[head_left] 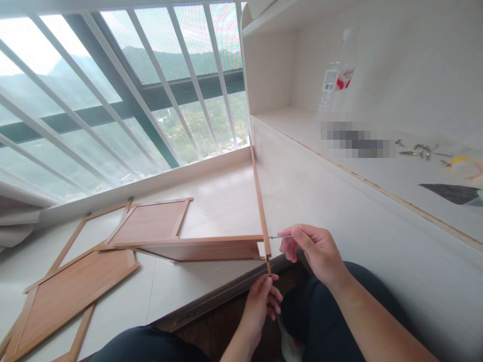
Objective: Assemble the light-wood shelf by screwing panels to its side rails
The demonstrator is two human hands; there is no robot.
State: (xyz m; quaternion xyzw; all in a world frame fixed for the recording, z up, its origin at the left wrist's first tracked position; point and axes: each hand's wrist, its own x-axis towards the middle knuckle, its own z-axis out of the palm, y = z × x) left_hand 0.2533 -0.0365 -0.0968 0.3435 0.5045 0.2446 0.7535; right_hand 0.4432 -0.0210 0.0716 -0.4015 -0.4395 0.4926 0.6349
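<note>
Both hands worked at the near end of a wooden frame. Farthest left, loose wooden frame panels [71, 286] lay flat on the pale floor [177, 286], overlapping one another, with a white-barred window [124, 95] beyond them. To their right, one brown panel [199, 248] stood on edge, its right end meeting a thin upright wooden strip [260, 201] that ran from the far window corner down toward the person. The left hand [264, 301] was closed around the strip's bottom end, fingers curled, pinching it from below. Just right of the strip, the right hand [315, 249] was closed on a slim metal tool [281, 236], thumb and forefinger gripping the shaft, whose tip pointed left and touched the strip near the panel joint. Dark trousers covered the person's knees below the hands. Farther right, a white cabinet surface [377, 236] sloped away; on its far shelf stood a clear plastic bottle [335, 83] with a red-and-white label, and at the far right lay a scatter of screws [420, 150] beside a yellow roll [462, 163].
</note>
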